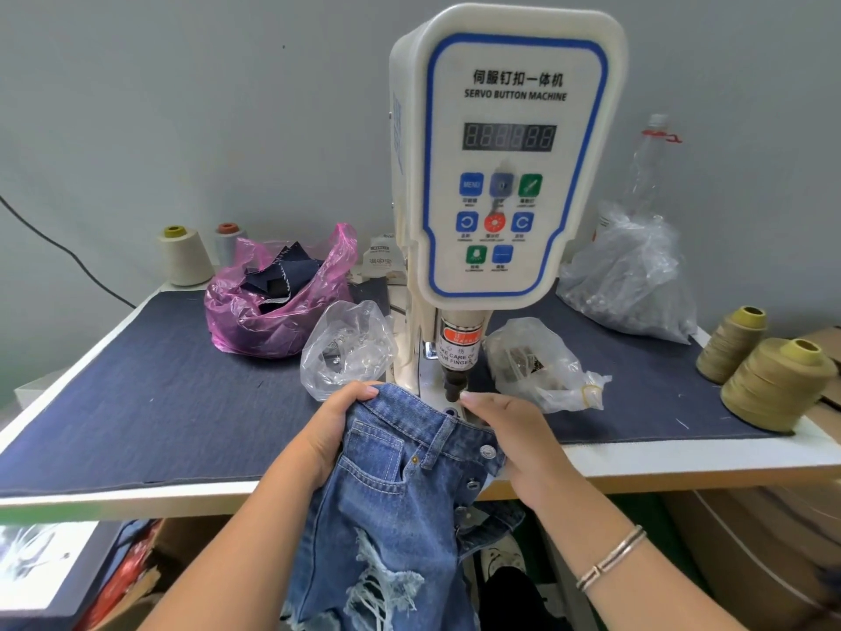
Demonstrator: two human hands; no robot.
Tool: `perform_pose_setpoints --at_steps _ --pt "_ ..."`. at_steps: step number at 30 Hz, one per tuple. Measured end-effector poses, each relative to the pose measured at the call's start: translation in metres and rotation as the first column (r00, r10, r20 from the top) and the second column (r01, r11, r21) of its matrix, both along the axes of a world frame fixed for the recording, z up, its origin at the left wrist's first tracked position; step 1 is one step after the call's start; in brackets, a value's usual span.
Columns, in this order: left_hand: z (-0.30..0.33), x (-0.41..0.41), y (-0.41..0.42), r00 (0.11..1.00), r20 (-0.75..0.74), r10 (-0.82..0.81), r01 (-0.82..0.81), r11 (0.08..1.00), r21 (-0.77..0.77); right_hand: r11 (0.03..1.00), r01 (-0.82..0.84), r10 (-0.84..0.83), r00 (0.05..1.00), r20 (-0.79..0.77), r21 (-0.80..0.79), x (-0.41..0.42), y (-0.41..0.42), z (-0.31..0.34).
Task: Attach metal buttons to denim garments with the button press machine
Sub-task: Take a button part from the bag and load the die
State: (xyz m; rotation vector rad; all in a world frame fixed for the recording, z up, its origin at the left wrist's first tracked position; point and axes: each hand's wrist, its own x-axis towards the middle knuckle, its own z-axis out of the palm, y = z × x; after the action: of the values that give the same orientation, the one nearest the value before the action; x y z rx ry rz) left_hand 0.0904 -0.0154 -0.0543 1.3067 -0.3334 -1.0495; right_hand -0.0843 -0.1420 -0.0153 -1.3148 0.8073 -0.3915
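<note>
- The denim shorts (396, 475) hang over the front edge of the surface (159, 403), waistband uppermost and laid at the foot of the servo button machine (505, 166).
- The left hand (332, 430) grips the left end of the waistband, fingers curled over the top edge of the fabric.
- The right hand (514, 439) holds the button placket end, thumb and fingertips pinching the waistband just beside the lower die (450, 412).
- The punch (453, 387) hangs directly above the lower die, with a gap between them; the waistband end lies just in front of and below this gap.
- Key relation: the waistband's long axis runs left to right across the machine, and its right end must travel a short way up and away from the person to sit over the die. The right hand is the nearer one and will likely guide it.
- Several metal buttons (488, 452) are already fixed down the fly.
- Risk: the right fingertips lie very near the punch; the warning label (457, 352) covers this hazard.
- Clear bags of hardware (346, 348) lie either side of the machine column.
</note>
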Motion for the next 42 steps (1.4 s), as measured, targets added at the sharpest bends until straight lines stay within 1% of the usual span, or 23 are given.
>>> perform_pose_setpoints --at_steps 2,4,10,16,24,28,35,39,42 --pt "0.0 0.0 0.0 1.0 0.008 0.0 0.001 1.0 -0.007 0.995 -0.028 0.026 0.999 0.019 0.099 0.0 0.001 0.0" --pt "-0.001 0.001 0.0 1.0 0.012 0.006 -0.006 1.0 -0.005 0.986 -0.052 0.049 0.999 0.024 0.156 0.0 0.001 0.002" --pt "-0.001 0.001 0.0 1.0 0.02 -0.007 0.007 1.0 0.0 0.971 -0.02 0.019 1.0 0.007 0.237 0.002 0.007 0.006" --pt "-0.001 0.001 0.0 1.0 0.016 0.004 -0.004 1.0 -0.001 0.941 -0.006 -0.003 1.0 0.027 0.339 0.005 0.007 0.006" --pt "-0.001 0.002 0.0 1.0 0.005 0.002 -0.002 1.0 -0.014 0.882 -0.126 0.072 0.988 0.135 0.455 0.002 0.005 0.008" --pt "-0.001 0.002 -0.001 1.0 0.01 -0.008 0.008 1.0 -0.021 0.869 -0.149 0.081 0.984 0.161 0.472 0.001 0.005 0.007" --pt "-0.001 0.002 -0.001 1.0 0.005 -0.002 0.002 0.999 -0.035 0.844 -0.122 0.074 0.991 0.112 0.522 0.0 0.007 0.014" --pt "0.0 0.001 -0.001 1.0 0.018 -0.002 0.003 1.0 -0.027 0.849 -0.106 0.071 0.994 0.086 0.517 0.0 0.01 0.018" --pt "0.002 0.0 0.0 1.0 0.013 -0.008 0.009 1.0 -0.03 0.861 -0.084 0.035 0.994 0.108 0.502 -0.001 0.018 0.018"
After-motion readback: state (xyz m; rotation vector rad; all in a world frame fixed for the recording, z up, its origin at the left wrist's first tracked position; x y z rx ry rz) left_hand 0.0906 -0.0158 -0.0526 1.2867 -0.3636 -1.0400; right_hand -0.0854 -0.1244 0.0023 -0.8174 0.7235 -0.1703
